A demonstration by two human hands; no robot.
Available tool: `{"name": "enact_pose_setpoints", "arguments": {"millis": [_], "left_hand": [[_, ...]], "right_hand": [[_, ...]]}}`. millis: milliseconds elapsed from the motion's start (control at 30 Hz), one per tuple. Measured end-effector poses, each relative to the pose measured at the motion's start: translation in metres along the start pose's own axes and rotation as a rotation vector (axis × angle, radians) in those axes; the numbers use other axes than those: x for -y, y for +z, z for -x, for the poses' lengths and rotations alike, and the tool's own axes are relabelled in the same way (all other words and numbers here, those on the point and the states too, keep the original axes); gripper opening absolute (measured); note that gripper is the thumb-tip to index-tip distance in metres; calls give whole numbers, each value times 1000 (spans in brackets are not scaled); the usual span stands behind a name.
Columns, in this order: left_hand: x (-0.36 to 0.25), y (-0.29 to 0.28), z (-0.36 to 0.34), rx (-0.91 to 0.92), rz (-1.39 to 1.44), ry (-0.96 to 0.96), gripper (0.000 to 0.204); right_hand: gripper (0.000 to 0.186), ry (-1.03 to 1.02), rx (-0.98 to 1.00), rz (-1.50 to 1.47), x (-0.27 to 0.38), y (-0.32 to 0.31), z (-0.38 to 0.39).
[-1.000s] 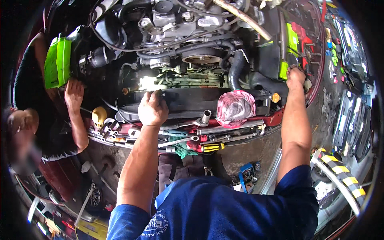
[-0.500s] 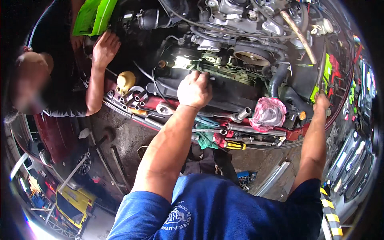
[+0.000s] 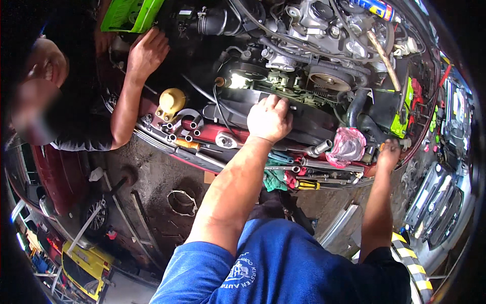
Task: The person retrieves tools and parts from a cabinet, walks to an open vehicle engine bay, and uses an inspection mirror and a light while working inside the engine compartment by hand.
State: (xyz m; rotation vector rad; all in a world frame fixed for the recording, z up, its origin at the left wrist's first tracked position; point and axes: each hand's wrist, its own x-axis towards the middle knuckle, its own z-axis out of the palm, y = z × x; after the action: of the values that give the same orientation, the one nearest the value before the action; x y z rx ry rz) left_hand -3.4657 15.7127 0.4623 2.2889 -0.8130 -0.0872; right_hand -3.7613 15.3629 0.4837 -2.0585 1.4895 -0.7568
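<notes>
1. The left hand curls on the black radiator shroud, between engine and red front panel, grip unclear; slipping could scrape it against the pulley.
2. The right hand bunches beside an orange cap, any pinch hidden; the left forearm could knock the socket ratchet.

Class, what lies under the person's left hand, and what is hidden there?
A long black panel shows on either side of the left hand. The stretch directly beneath the hand is covered, as is anything its grip might enclose.
</notes>
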Motion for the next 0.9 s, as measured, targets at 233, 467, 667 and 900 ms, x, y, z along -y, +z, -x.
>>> {"name": "enact_pose_setpoints", "arguments": {"millis": [233, 467, 667, 900], "left_hand": [[0, -9, 2, 22, 59, 55, 30], [1, -15, 0, 201, 36, 47, 31], [-5, -15, -6, 300, 13, 0, 29], [-10, -10, -11, 344, -31, -19, 49]], "right_hand": [[24, 22, 460, -23, 34, 29, 118], [12, 14, 482, 26, 40, 47, 126], [13, 6, 444, 9, 35, 54, 120], [18, -26, 339, 144, 24, 60, 117]]}}
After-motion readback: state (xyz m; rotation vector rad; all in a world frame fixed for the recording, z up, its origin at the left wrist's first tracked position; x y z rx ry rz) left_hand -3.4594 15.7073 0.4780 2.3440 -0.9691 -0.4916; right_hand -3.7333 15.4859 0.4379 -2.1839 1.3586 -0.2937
